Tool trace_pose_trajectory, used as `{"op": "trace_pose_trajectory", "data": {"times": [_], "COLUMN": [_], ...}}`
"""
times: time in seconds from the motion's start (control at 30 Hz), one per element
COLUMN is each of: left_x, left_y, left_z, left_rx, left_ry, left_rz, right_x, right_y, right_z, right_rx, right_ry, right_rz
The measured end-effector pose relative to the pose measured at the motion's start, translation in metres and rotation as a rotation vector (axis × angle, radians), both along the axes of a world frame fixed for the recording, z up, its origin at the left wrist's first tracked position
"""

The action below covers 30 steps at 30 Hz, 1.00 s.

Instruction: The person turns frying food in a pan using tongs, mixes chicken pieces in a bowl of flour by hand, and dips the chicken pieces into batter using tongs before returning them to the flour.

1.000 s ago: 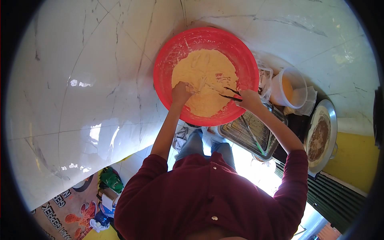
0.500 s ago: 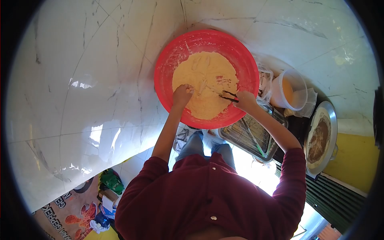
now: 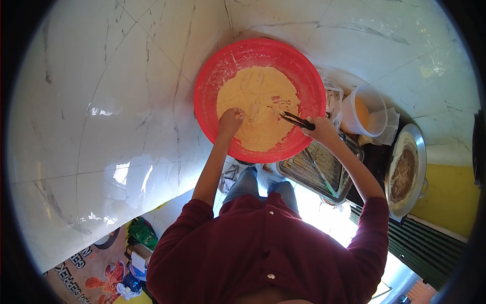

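Note:
A large red basin (image 3: 207, 81) holds a broad layer of pale yellow flour (image 3: 263, 139). My right hand (image 3: 319, 129) grips black tongs (image 3: 297, 120) over the basin's right side, their arms close together and their tips over the flour. On the left, my left hand (image 3: 231, 121) is over the flour with its fingers bent together; whatever is between the fingertips is too small to make out. Between the two hands a flour-coated piece (image 3: 254, 109) lies in the flour, and similar coated shapes lie farther up.
Right of the basin are a clear plastic bag (image 3: 334, 104), a clear tub (image 3: 372, 114) with orange contents, and a metal tray with a rack (image 3: 316, 167). A wide metal pan (image 3: 420, 167) with pale and brown contents stands farther right. Marbled walls (image 3: 136, 91) rise behind and left.
The tongs have drawn back slightly to the right and their arms have come closer together. My left hand has barely moved.

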<state>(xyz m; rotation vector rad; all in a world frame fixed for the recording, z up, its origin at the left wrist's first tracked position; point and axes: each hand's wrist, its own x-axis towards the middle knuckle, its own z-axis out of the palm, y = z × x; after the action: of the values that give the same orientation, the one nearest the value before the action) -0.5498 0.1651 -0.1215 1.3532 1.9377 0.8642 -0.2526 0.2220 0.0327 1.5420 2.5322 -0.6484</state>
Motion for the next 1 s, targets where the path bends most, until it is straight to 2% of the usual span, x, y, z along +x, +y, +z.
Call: {"op": "trace_pose_trajectory", "data": {"times": [0.1, 0.4, 1.0], "left_x": [0.001, 0.001, 0.001], "left_y": [-0.001, -0.001, -0.002], "left_z": [0.003, 0.001, 0.002], "left_rx": [0.006, 0.011, -0.044], "left_ry": [-0.061, -0.007, -0.018], "left_rz": [0.001, -0.015, -0.029], "right_x": [0.009, -0.001, 0.009], "right_y": [-0.010, -0.017, -0.023], "right_z": [0.004, 0.001, -0.008], "right_rx": [0.035, 0.058, 0.178], "right_ry": [0.084, -0.011, 0.033], "right_rz": [-0.030, 0.040, 0.051]}}
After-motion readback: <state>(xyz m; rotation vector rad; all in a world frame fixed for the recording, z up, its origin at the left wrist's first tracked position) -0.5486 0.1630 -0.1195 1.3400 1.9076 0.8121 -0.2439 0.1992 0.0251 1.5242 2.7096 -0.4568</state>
